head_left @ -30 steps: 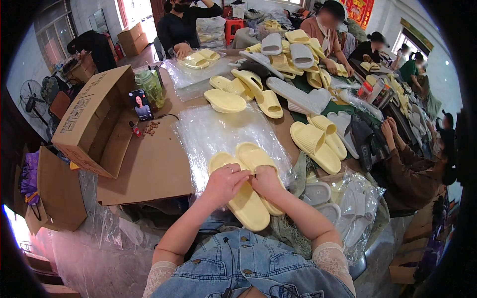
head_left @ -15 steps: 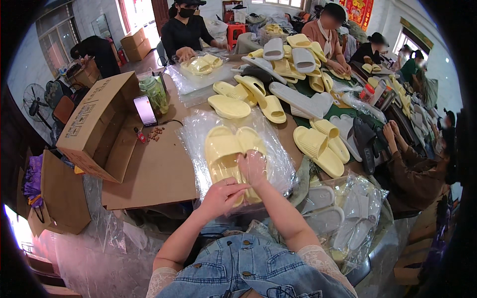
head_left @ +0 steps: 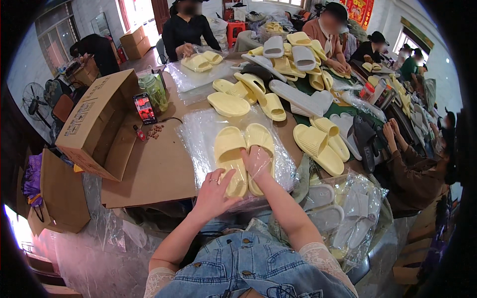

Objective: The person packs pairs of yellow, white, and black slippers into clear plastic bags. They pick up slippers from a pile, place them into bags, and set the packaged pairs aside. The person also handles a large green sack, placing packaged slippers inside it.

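Observation:
A pair of pale yellow slippers, the left slipper [head_left: 230, 154] and the right slipper [head_left: 260, 139], lies side by side, toes away from me. Beneath them is a stack of clear plastic bags [head_left: 198, 144]. My right hand [head_left: 257, 163] is closed on the pair at their inner edges, its fingertips partly hidden in the right slipper's opening. Spread open, my left hand [head_left: 213, 196] rests by the left slipper's heel, fingers touching its side. Whether a clear film also covers the slippers, I cannot tell.
To the left stand an open cardboard box [head_left: 94, 129], a phone [head_left: 144, 108] and a green jar [head_left: 155, 92]. Loose yellow slippers [head_left: 229, 104] and grey slippers [head_left: 303, 99] pile up beyond. Bagged grey slippers [head_left: 355, 213] lie right. Several people work around the table.
The slippers have shifted slightly, now straighter and closer together. My left hand has drawn left and spread its fingers. The phone screen has turned from pale to red and dark.

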`<state>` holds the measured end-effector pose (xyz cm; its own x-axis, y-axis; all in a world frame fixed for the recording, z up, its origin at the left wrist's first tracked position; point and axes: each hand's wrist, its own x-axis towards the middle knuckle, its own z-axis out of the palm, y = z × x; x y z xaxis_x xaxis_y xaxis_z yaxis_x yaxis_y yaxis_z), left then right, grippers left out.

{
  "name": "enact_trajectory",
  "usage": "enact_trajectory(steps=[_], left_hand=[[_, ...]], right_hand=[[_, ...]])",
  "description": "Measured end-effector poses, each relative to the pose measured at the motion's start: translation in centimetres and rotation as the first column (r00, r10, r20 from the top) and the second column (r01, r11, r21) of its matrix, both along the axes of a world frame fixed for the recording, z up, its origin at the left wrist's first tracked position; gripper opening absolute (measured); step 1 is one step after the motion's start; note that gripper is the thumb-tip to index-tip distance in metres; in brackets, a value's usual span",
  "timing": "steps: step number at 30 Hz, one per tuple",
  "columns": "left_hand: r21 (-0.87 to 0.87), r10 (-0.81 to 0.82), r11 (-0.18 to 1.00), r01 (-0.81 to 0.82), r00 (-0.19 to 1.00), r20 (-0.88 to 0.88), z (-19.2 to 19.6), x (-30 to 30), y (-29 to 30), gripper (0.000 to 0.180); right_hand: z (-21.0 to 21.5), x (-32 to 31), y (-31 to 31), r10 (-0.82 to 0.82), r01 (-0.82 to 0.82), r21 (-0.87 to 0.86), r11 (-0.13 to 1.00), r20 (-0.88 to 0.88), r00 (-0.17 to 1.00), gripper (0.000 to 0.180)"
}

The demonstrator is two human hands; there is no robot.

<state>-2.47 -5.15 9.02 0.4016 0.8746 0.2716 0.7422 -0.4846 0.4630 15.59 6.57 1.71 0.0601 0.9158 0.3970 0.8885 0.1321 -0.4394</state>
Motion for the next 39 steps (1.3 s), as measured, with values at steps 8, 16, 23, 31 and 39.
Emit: enact_trajectory(steps=[8, 16, 23, 31, 39], left_hand=[[-0.016, 0.202, 0.979, -0.202, 0.979, -0.004, -2.9, 0.3, -0.3, 0.073], [-0.020, 0.117, 0.993, -0.115, 0.984, 0.138, -4.3, -0.9, 0.0, 0.060], [-0.008, 0.108, 0.994, -0.108, 0.988, 0.114, -4.2, -1.1, 0.4, 0.056], [-0.096, 0.111, 0.991, -0.096, 0.980, 0.165, -3.9, -3.4, 0.2, 0.059], [0.110, -0.286, 0.947, 0.302, 0.948, -0.141, -2.0, -6.3, -2.3, 0.066]], right_hand=[[2.1, 0.2, -1.8, -0.023, 0.002, -0.122, 0.992, -0.168, 0.985, 0.042], [2.6, 0.0, -2.1, -0.108, 0.059, -0.234, 0.970, -0.201, 0.974, 0.045], [-0.8, 1.1, 0.7, -0.055, 0.051, -0.026, 0.998, -0.195, 0.979, 0.042], [1.6, 1.1, -4.4, 0.302, -0.311, -0.039, 0.950, -0.147, 0.942, 0.056], [4.8, 10.8, -11.5, 0.738, -0.761, 0.047, 0.647, 0.210, 0.641, 0.050]])
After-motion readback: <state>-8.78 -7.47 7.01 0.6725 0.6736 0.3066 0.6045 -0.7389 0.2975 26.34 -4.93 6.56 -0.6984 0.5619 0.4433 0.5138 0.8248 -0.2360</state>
